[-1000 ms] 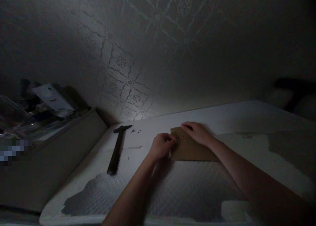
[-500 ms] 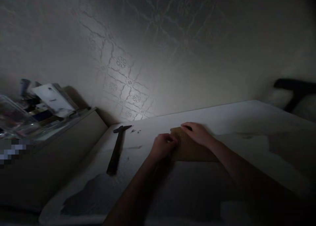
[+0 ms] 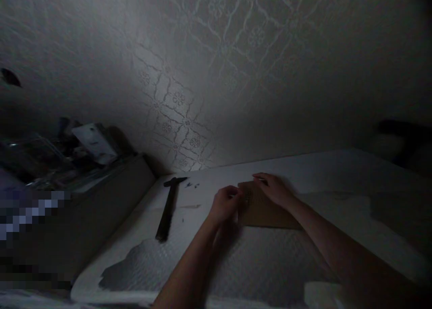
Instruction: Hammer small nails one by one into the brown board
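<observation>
A flat brown board (image 3: 270, 212) lies on the white table, with a patch of small dark marks near its left side. My left hand (image 3: 224, 205) is closed at the board's left edge, thumb and forefinger pinched together. What sits in that pinch is too small and dark to make out. Across the board's far edge rests my right hand (image 3: 275, 192), its fingers and thumb gripping the edge. A hammer (image 3: 167, 210) with a dark handle lies to the left, head pointing away. Beside its head are several tiny dark pieces (image 3: 192, 185), perhaps nails.
A grey textured sheet (image 3: 263, 255) covers part of the white table (image 3: 232, 171). On the left, a raised cabinet (image 3: 111, 196) carries a white box (image 3: 94, 140) and clutter. Patterned wallpaper (image 3: 187, 120) rises behind. A dark blurred object (image 3: 405, 133) stands at the right.
The view has shifted, so the table, hammer and board appear slightly lower and to the right. Both hands keep nearly the same places at the board.
</observation>
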Demonstrator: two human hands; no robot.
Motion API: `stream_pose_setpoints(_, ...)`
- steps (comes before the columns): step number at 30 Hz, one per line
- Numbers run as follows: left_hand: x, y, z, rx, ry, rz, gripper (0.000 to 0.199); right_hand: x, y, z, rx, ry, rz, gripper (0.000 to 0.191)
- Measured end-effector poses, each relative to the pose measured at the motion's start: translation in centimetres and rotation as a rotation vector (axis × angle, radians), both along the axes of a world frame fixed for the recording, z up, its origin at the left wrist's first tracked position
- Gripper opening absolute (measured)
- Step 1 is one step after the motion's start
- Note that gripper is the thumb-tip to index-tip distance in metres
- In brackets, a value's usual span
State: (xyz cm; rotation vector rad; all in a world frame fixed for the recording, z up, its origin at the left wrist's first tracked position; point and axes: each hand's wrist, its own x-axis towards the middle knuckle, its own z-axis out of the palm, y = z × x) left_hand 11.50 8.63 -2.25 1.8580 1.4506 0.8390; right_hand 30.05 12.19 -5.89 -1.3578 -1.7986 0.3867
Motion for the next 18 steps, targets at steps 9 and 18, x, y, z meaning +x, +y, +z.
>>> stream_pose_setpoints(9,-8.3,-2.3,2.5,0.175,0.756,0.430,0.035,0.5,0.0,-0.2,0.232,0.077,-0.009,0.030)
stream_pose_setpoints(18,-14.6,-4.9,0.5,-0.018,0.907,0.702,0.033,1.2,-0.5,-0.3,0.261,0.085,-0.034,0.030)
